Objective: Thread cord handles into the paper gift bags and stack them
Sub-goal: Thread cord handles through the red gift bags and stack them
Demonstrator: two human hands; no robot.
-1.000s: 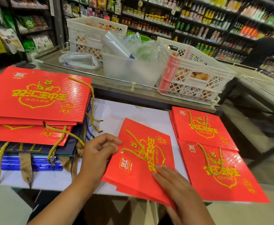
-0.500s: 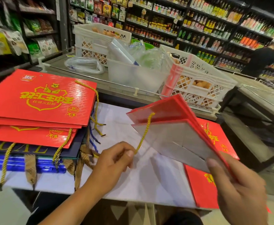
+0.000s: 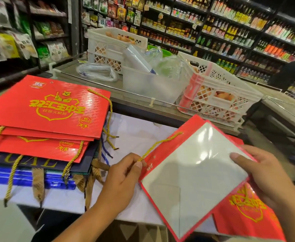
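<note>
A flat red gift bag (image 3: 195, 180) is held above the table with its white inner side facing me. My right hand (image 3: 263, 179) grips its right edge, thumb on the white face. My left hand (image 3: 124, 179) pinches a gold cord (image 3: 159, 145) that runs up to the bag's top corner. More red bags (image 3: 248, 217) lie flat under my right hand. To the left sits a stack of red bags (image 3: 47, 110) with gold cord handles, on top of dark and blue bags.
The white table (image 3: 134, 137) holds everything. Behind it a metal counter (image 3: 134, 102) carries white plastic crates (image 3: 218, 95), a clear tub (image 3: 148, 86) and plastic bags. Shop shelves fill the background; a person in dark clothes stands far right.
The red bag lay flat on the table a second ago. My right hand lifted and flipped it white side up, while my left hand took the gold cord and keeps pinching it.
</note>
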